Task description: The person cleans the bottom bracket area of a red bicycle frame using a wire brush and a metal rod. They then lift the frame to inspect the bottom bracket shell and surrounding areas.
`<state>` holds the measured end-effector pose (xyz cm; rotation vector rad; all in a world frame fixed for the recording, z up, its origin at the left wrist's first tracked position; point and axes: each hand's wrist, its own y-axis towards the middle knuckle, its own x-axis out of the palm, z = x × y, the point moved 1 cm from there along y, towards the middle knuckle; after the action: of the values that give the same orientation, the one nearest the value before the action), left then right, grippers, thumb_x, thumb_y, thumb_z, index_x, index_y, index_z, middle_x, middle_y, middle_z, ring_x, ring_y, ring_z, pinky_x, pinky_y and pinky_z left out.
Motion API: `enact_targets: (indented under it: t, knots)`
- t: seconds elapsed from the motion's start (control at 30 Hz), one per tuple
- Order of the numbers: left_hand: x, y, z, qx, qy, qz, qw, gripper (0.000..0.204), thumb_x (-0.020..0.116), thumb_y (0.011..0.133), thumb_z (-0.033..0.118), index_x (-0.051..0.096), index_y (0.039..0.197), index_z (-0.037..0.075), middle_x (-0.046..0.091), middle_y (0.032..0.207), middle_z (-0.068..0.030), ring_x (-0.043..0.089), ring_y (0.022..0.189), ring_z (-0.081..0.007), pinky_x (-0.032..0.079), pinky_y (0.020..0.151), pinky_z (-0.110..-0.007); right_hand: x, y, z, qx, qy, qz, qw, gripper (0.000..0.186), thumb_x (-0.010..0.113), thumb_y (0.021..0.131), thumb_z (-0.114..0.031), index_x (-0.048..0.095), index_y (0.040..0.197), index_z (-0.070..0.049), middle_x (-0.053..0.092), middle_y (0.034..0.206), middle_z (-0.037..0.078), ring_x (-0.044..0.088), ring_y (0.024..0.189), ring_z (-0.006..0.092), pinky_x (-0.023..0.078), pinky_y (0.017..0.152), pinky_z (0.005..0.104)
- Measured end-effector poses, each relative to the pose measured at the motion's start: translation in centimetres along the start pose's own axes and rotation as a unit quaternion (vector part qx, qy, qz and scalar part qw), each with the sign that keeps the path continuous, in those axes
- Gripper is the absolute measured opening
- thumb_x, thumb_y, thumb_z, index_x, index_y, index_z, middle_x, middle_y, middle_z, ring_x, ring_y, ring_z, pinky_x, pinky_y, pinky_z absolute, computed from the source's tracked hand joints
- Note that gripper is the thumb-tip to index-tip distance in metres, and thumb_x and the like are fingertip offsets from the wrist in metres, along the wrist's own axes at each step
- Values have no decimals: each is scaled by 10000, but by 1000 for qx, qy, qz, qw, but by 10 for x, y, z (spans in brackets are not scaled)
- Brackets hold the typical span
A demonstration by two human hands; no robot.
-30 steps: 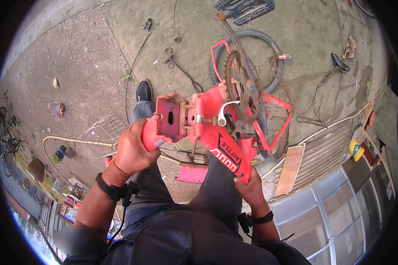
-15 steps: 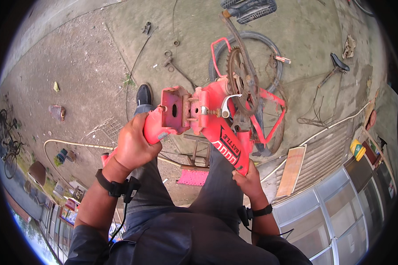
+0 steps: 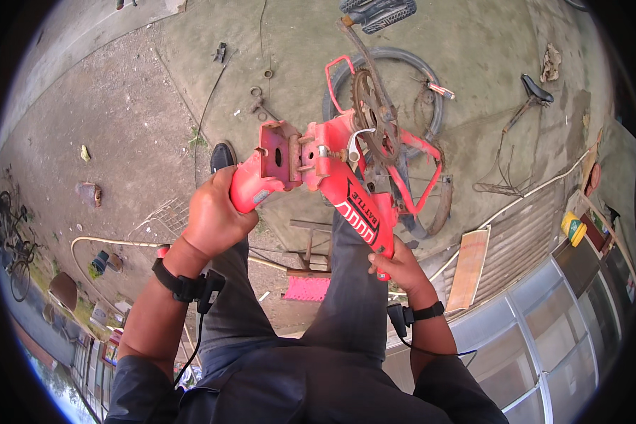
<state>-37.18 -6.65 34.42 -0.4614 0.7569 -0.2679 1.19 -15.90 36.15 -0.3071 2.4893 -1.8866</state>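
In front of me is a red folding bicycle frame (image 3: 357, 205), bent at its open hinge (image 3: 297, 161). My left hand (image 3: 220, 218) wraps round the frame's left tube, just below the hinge plate. On the right, my right hand (image 3: 397, 266) grips the lower end of the lettered red tube. A silver quick-release lever (image 3: 357, 145) sticks out beside the hinge. Behind it, a rusty chainring (image 3: 372, 113) with its crank arm (image 3: 369, 60) is fixed to the frame, and a black pedal (image 3: 381, 13) sits at the crank's far end.
A loose bicycle wheel (image 3: 437, 85) lies on the ground beyond the frame. At the right are a black saddle on its post (image 3: 536, 90), a wooden board (image 3: 468, 268) and a yellow container (image 3: 574, 229). A hose (image 3: 120, 241) runs across the left; rusty parts (image 3: 258, 102) lie ahead.
The frame and both hands have shifted slightly, with the frame's upper parts moving left and up in view. My right hand still grips the tube, whose end now shows below my fingers.
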Motion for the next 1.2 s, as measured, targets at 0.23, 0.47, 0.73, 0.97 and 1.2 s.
enact_targets:
  t: [0.23, 0.47, 0.73, 0.97, 1.2]
  knots:
    - [13, 18, -2, -31, 14, -21, 999, 512, 734, 702, 139, 618, 1179, -4, 700, 956, -260, 684, 871, -464, 560, 762, -500, -17, 27, -18, 45, 15, -47, 998, 324, 803, 885, -122, 601, 1118, -20, 633, 851, 29, 657, 641, 146, 523, 581, 307]
    - [21, 27, -11, -39, 7, -25, 999, 520, 737, 700, 139, 621, 1187, 1, 699, 970, -261, 683, 891, -469, 560, 786, -495, -12, 38, -6, 27, -11, 22, 999, 249, 743, 878, -27, 593, 1076, -11, 621, 810, 40, 636, 568, 150, 504, 523, 306]
    - [25, 34, -12, -39, 18, -36, 998, 501, 731, 703, 141, 631, 1176, 9, 700, 987, -264, 686, 905, -462, 561, 792, -498, -11, 43, 10, 47, -25, 29, 998, 211, 716, 875, -13, 562, 1018, -15, 622, 792, 49, 639, 564, 163, 509, 524, 315]
    - [27, 35, -9, -20, 25, -53, 998, 481, 729, 698, 152, 641, 1151, 16, 699, 1028, -237, 683, 917, -458, 565, 787, -500, -7, 39, 33, 49, -1, 44, 998, 261, 739, 876, -65, 626, 1107, -29, 644, 836, 24, 633, 618, 127, 520, 540, 293]
    - [28, 39, -10, -14, 34, -79, 996, 508, 727, 699, 158, 640, 1180, 20, 700, 1047, -229, 685, 944, -446, 572, 808, -493, 1, 37, 48, 46, 30, 53, 997, 231, 715, 875, -17, 554, 1040, -12, 639, 806, 61, 649, 573, 171, 523, 522, 318]
